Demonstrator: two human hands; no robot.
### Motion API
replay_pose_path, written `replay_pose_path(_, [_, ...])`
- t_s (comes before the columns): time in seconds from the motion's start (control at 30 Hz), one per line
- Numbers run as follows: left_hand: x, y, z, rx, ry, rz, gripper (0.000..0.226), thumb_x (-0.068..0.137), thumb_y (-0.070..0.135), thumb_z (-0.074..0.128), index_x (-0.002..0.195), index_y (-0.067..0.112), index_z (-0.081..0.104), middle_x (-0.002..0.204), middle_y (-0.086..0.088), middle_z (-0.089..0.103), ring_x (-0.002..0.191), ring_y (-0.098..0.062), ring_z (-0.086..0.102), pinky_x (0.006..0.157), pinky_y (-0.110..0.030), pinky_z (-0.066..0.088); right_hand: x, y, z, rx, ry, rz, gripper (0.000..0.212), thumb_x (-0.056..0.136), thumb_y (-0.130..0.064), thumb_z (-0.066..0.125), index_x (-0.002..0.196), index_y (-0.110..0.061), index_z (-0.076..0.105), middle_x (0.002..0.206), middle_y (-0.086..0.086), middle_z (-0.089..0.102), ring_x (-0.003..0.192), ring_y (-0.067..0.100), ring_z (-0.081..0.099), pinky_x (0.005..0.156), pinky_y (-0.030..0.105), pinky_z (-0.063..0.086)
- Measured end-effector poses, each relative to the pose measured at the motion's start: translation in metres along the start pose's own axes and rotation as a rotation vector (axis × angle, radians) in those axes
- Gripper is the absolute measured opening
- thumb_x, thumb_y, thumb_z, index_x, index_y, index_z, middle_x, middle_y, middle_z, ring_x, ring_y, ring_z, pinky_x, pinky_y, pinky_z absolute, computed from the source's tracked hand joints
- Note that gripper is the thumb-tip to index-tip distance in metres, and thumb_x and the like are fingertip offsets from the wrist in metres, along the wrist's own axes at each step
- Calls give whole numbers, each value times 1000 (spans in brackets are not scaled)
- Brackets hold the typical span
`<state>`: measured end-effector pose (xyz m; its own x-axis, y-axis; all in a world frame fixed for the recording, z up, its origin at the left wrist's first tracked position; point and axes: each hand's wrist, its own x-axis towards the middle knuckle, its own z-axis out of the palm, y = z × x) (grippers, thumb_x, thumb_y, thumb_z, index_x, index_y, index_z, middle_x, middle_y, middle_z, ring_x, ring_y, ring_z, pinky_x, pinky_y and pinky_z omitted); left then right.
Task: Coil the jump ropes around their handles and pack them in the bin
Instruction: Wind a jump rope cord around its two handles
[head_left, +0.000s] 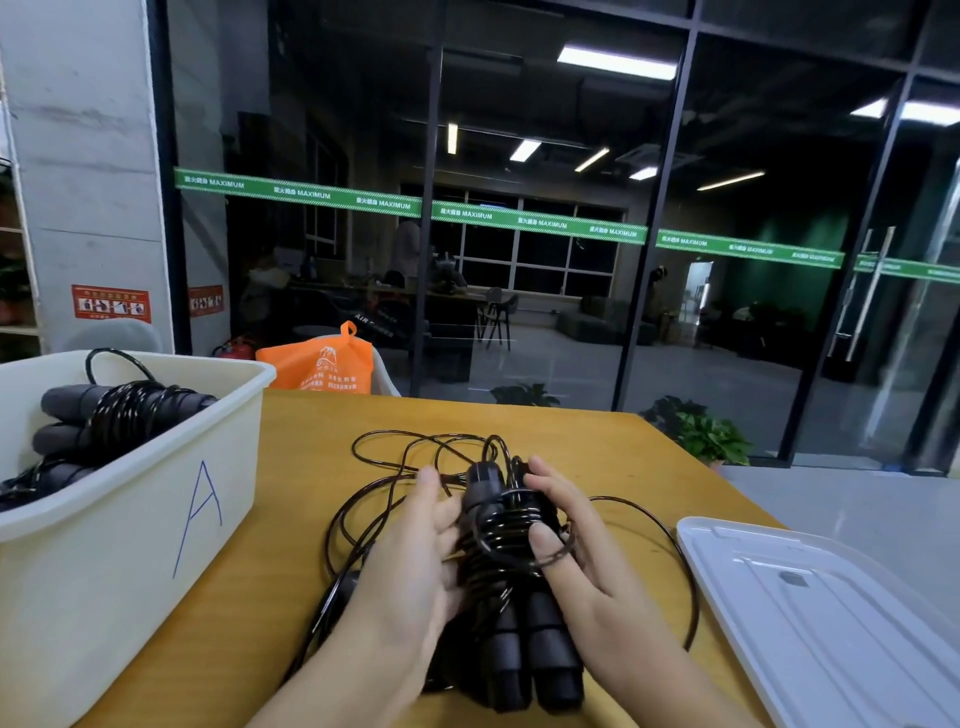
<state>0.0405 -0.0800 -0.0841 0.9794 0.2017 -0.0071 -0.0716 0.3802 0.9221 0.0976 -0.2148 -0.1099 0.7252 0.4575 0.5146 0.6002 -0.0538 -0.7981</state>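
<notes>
A pair of black jump-rope handles (524, 654) lies side by side between my hands, with black cord wound round their upper part. My left hand (410, 571) cups the handles from the left. My right hand (582, 545) holds them from the right, its thumb pressing a loop of the cord (545, 561) against the coil. Loose black rope (374, 499) sprawls in loops over the wooden table (291, 519). The cream bin (171, 467) marked "A" stands at the left and holds several coiled ropes (114, 415).
A white plastic lid (831, 613) lies at the right on the table's corner. An orange bag (322, 364) sits behind the table's far edge. Potted plants (711, 436) and a glass wall lie beyond.
</notes>
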Motion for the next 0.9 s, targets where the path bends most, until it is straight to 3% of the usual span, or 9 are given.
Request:
replay_pose_path(0.1, [1,-1,9,-113,73,-37,36,99,33,43,104,9,69,88,-10,75,80,-22,73,62,-30,54,0,-2,7,121,21,-1,30,89,-55,50,115,-40,49,139,-40,36,133,-7,37,110,33,37])
replay_pose_path(0.17, [1,-5,12,-36,86,-16,25,94,24,54,99,7,71,85,-10,75,77,-20,73,64,-30,55,0,-5,13,253,49,-25,31,83,-58,61,106,-41,50,143,-28,40,129,-3,45,102,30,43])
replay_pose_path(0.27, [-1,-9,10,14,39,-20,36,84,35,62,104,6,70,95,-12,74,89,-25,71,78,-37,55,-2,-9,19,247,147,-64,19,89,-8,54,102,-13,41,138,0,47,107,-2,61,84,17,50])
replay_pose_path(0.4, [-3,-9,10,103,104,-53,72,48,58,74,102,10,67,88,-7,75,83,-23,73,72,-36,57,-3,-22,25,311,152,-79,22,81,-15,49,94,-3,35,133,4,46,109,-2,59,81,10,48])
replay_pose_path(0.5, [-4,-8,10,125,158,-81,65,57,52,78,103,6,65,86,-10,75,78,-25,73,72,-40,59,-2,-26,22,358,137,12,7,93,6,40,93,0,38,127,2,53,99,-14,59,80,6,46])
replay_pose_path(0.67, [-4,-6,12,118,148,-87,40,76,34,75,96,0,67,83,-18,73,75,-35,71,60,-39,59,8,-21,8,371,345,210,27,88,-33,53,84,-11,67,94,1,76,90,16,71,76,33,56])
replay_pose_path(0.73, [-5,-5,12,132,128,-92,40,76,34,75,95,0,67,85,-21,73,74,-35,71,64,-43,60,12,-12,-1,367,509,327,39,97,-30,50,67,-8,59,88,2,76,93,18,70,84,35,51])
replay_pose_path(0.8, [-6,-5,12,137,105,-94,37,78,31,74,95,-1,67,88,-23,71,68,-34,69,62,-43,59,15,-4,-8,621,590,428,40,102,-27,43,71,-4,52,89,7,75,94,20,69,88,34,50])
replay_pose_path(0.9, [-4,-5,11,137,92,-104,39,79,31,74,99,-2,64,84,-23,71,64,-32,67,60,-42,58,20,-6,-16,1095,667,489,33,105,-25,36,84,-5,51,69,9,68,62,19,69,60,33,60])
